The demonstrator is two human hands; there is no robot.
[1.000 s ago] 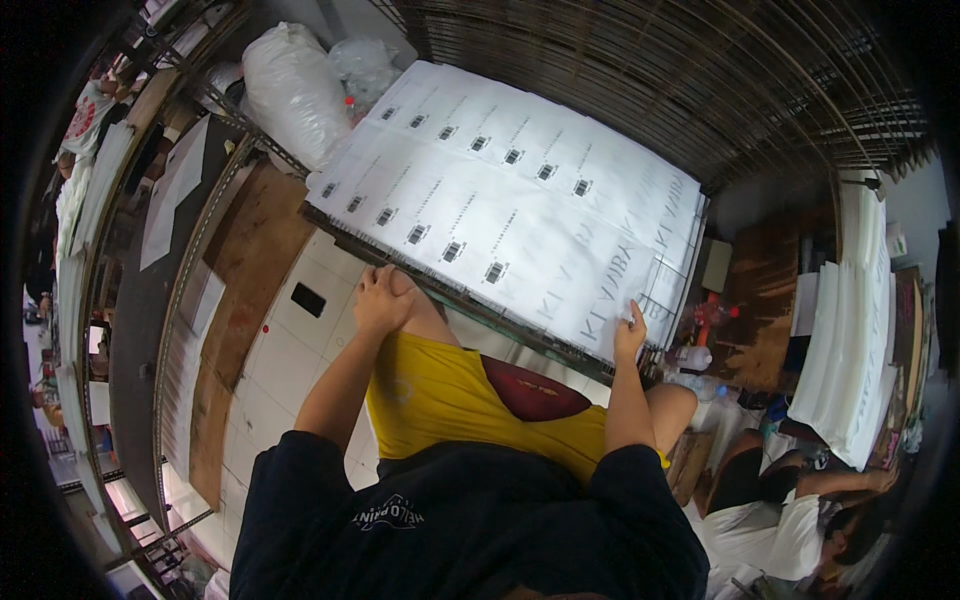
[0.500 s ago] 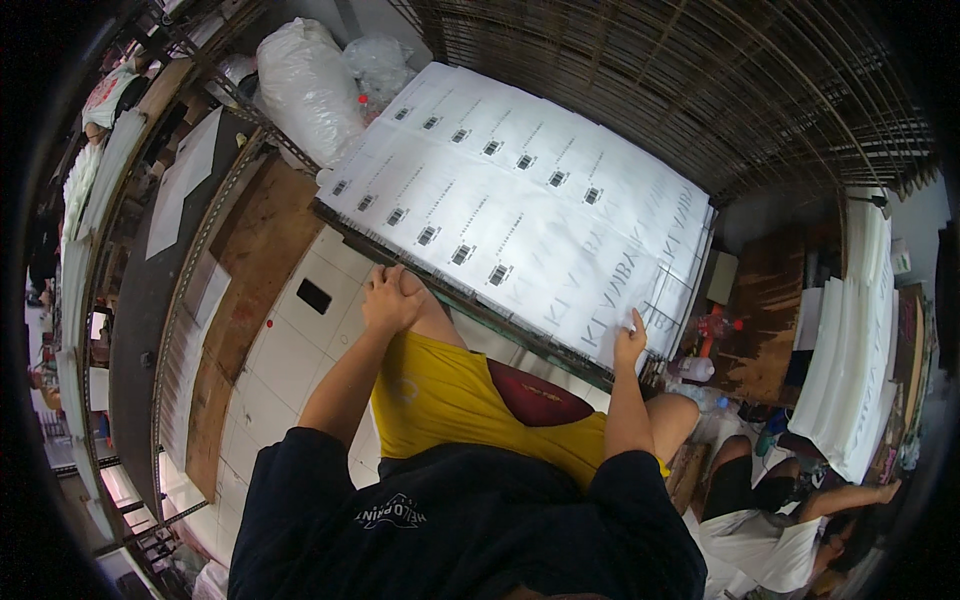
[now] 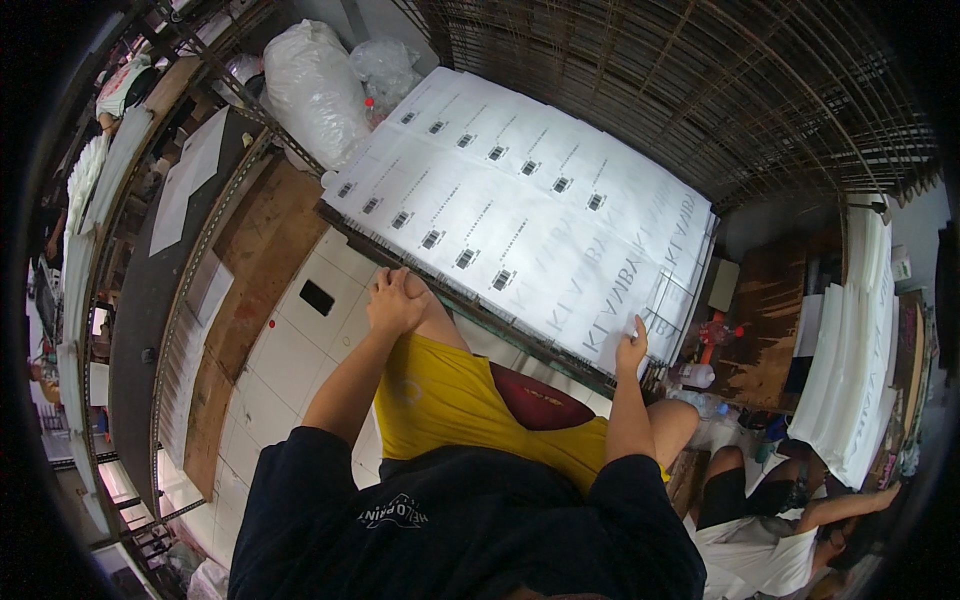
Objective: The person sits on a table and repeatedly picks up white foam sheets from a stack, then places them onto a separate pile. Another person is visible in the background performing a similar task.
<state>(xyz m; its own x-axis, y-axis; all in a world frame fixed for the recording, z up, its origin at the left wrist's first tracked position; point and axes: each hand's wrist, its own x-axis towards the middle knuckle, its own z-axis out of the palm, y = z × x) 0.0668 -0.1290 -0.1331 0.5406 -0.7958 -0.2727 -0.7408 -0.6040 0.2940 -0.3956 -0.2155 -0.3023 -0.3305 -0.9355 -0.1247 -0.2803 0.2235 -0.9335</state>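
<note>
A large white sheet (image 3: 470, 180) with rows of small black marks and grey lettering at its right side lies on a rack in front of me. My left hand (image 3: 397, 298) rests over my left knee, its fingers draped across it and holding no object. At the sheet's near right edge is my right hand (image 3: 632, 348), one finger stretched up and the others curled; what they grip, if anything, is hidden. Beside that hand, thin wires (image 3: 668, 303) form a small grid over the sheet's corner.
Dark stacked wire racks (image 3: 640, 80) rise behind the sheet. A black phone (image 3: 317, 297) lies on the tiled floor, left of my knee. Plastic bottles (image 3: 697, 375) stand at right, near a seated person (image 3: 765, 545). Shelving (image 3: 150, 290) runs along the left.
The view has shifted slightly, so the sheet and racks appear a little lower and to the right. Both hands have kept their places.
</note>
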